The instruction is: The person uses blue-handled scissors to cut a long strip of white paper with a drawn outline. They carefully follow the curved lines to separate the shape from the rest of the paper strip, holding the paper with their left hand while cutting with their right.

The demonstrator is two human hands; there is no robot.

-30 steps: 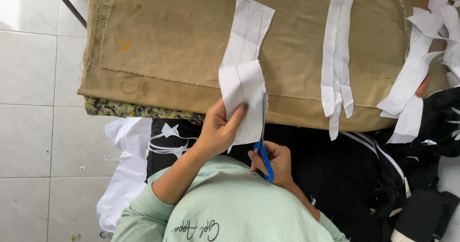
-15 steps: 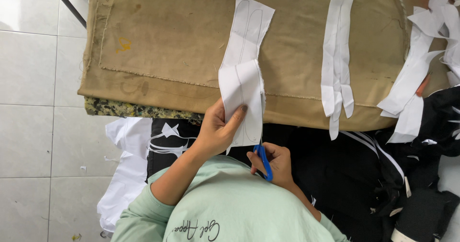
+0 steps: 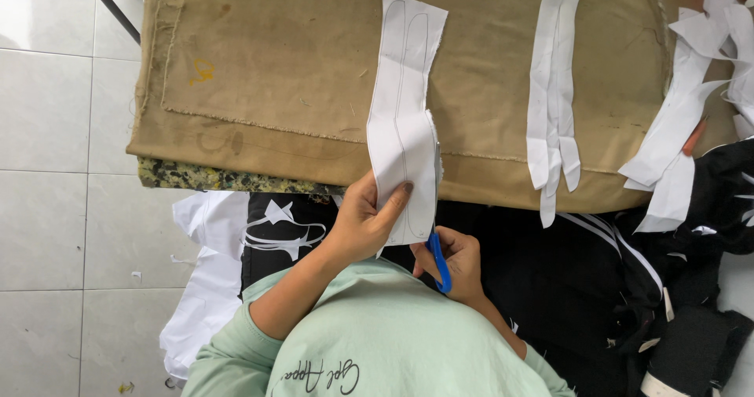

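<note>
White, thin and limp, the long paper pattern strip (image 3: pixel 404 122) overhangs the tan tabletop (image 3: pixel 275 75) edge, left hand (image 3: pixel 363 223) fingers pinching its lower end, right hand (image 3: pixel 458 262) clenched on blue-handled scissors (image 3: pixel 438 260).

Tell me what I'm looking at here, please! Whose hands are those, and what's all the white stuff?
There is no machine here, only a person. The picture comes from a camera worn on the person's head, looking down, so you see their pale green shirt at the bottom and their two arms reaching forward. The left hand pinches a long white paper piece with curvy lines drawn on it. The right hand holds blue-handled scissors at the paper's lower edge. In front lies a table covered in tan cloth. More white paper strips hang over its edge, with extra scraps at the right. Black clothes with white stripes are piled below, above a tiled floor.
</note>
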